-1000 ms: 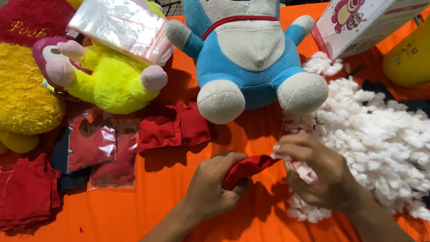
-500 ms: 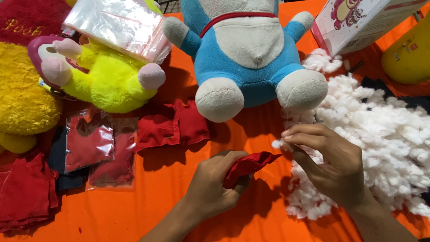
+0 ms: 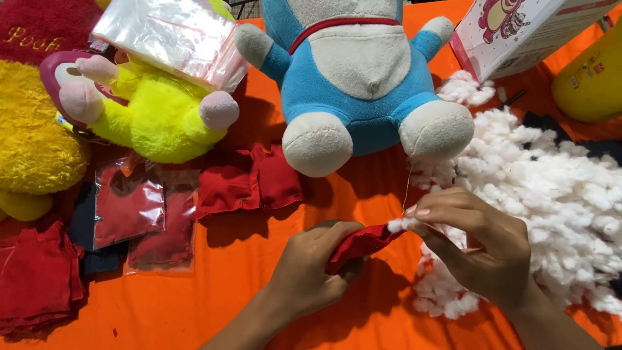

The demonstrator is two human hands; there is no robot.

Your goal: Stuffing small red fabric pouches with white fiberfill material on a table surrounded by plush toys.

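The left hand (image 3: 311,275) sits at about 6 o'clock in the view, fingers curled tight around a small red fabric piece (image 3: 363,243) whose open end points toward 3 o'clock. The right hand (image 3: 483,249) is just beside it at 4 o'clock, thumb and fingers pinched shut on a tuft of white stuffing (image 3: 396,225) that touches the mouth of the red piece. The 2 hands are close together, nearly meeting over the fabric. A thin thread (image 3: 407,188) rises from the right hand's fingertips toward 12 o'clock.

Behind the right hand, from 2 to 4 o'clock, a large heap of white stuffing (image 3: 551,188) spreads over the orange surface (image 3: 214,304). At 12 o'clock a blue and white plush toy (image 3: 363,71) sits upright, its 2 pale feet pointing at the hands. At 10 o'clock lies a yellow-green plush (image 3: 155,110) with pink paws, and a stack of clear plastic bags (image 3: 165,35) rests on it. A yellow and red plush (image 3: 29,129) fills the 9 o'clock edge. Loose red fabric pieces (image 3: 249,181) lie between the toys and the hands, with 2 bagged red pieces (image 3: 129,207) at 8 o'clock. A white printed box (image 3: 512,32) and a yellow container (image 3: 589,78) stand at 1 to 2 o'clock.
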